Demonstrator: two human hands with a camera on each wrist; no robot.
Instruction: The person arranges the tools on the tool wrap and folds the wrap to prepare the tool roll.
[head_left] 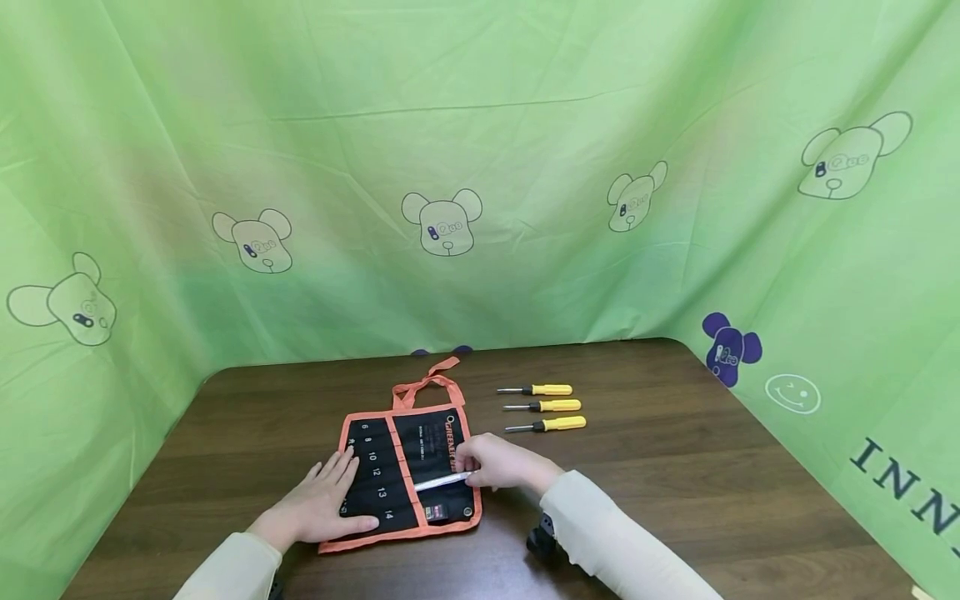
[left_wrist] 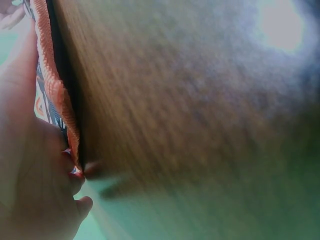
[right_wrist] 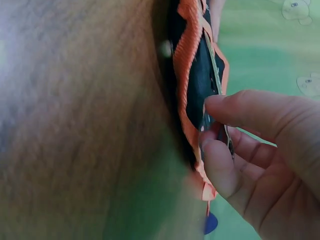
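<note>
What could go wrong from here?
1. The silver tool pinched in the right hand could snag on the orange middle band, where its far end sits.
2. The pouch may bunch or shift; the left hand rests only on its left part.
3. The right hand might nudge the nearest screwdriver.

Wide passage along table [head_left: 720, 467], right of screwdrivers [head_left: 562, 406] — narrower lane between these and pouch [head_left: 418, 429]. Obstacles: left hand [head_left: 326, 500], right hand [head_left: 504, 462] over pouch — curtain [head_left: 450, 300] at far edge.
</note>
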